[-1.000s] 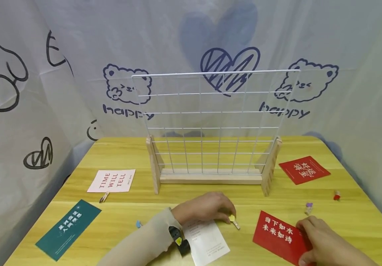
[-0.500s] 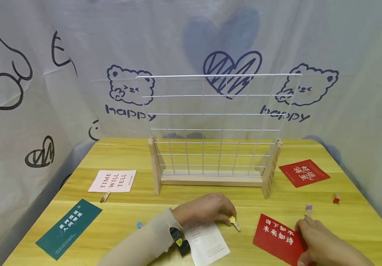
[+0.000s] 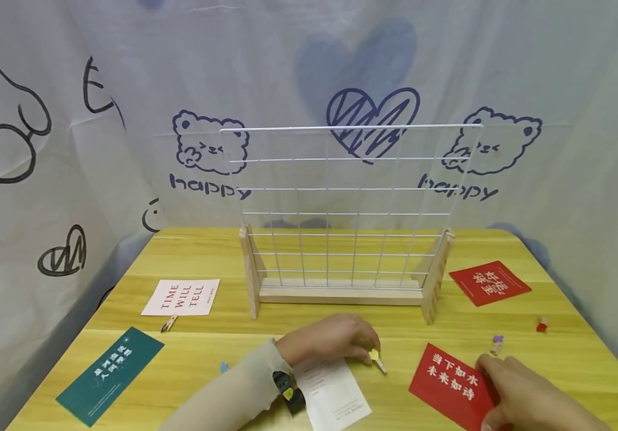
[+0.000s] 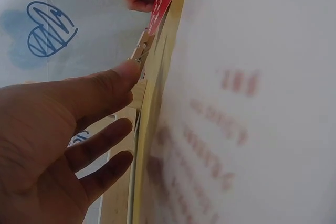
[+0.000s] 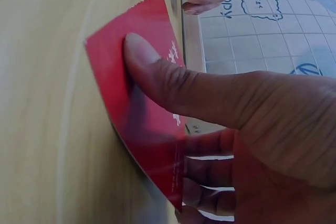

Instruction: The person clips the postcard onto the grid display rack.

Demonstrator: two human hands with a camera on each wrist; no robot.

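My left hand (image 3: pixel 335 339) pinches a small wooden clothespin (image 3: pixel 378 363) with a yellow decoration between thumb and forefinger, low over the table. In the left wrist view, the wooden body of that clothespin (image 4: pixel 140 46) sticks out past the thumb tip. Under my left wrist lies a white card (image 3: pixel 335 398) with lines of small print, partly covered by the hand. My right hand (image 3: pixel 526 396) grips a red card (image 3: pixel 446 383) with white characters by its right side. The right wrist view has the thumb lying across the red card (image 5: pixel 144 114), fingers at its edge.
A white wire grid (image 3: pixel 341 235) stands upright on a wooden base (image 3: pixel 341 296) behind the hands. Left lie a pink card (image 3: pixel 179 297) and a green card (image 3: pixel 109 377). Another red card (image 3: pixel 489 282), a purple clothespin (image 3: pixel 497 343) and a red one (image 3: pixel 542 325) lie right.
Both hands stay nearly still, with the clothespin and the red card held as before. The head view has shifted slightly.
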